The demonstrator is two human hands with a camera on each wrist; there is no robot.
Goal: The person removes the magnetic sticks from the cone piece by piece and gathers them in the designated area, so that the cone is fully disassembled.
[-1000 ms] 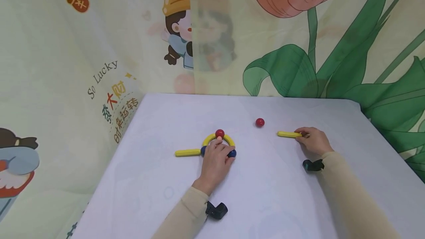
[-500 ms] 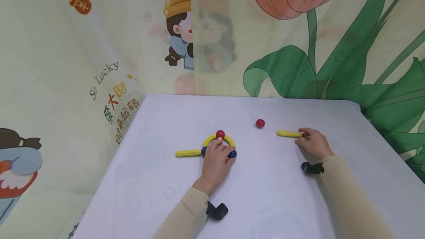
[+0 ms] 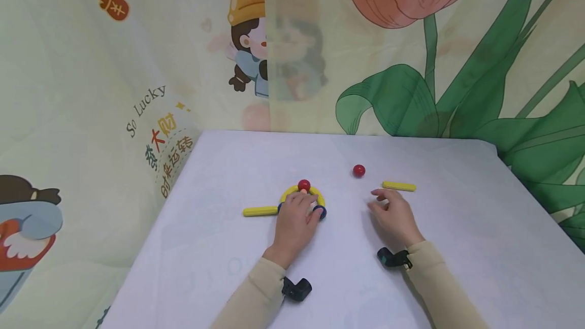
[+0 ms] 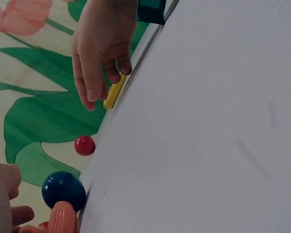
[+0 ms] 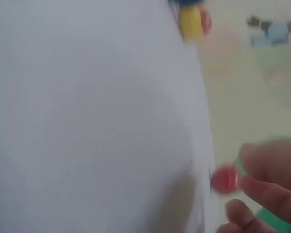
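My right hand (image 3: 395, 216), fingers apart, holds nothing; I judge the red ball (image 3: 358, 170) beyond its fingertips hard and slick: pinch mid-height. My left hand (image 3: 293, 223) overlies the yellow ring (image 3: 322, 197), grip unclear.

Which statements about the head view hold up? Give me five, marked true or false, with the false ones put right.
1. The left grip is nearer the yellow arc than the right grip is. True.
2. The right grip is holding a ball. False: it holds nothing.
3. The loose red ball lies left of the loose yellow stick. True.
4. The ball at the arc's far edge is green. False: that ball is red.
5. The stick at the arc's left is yellow. True.
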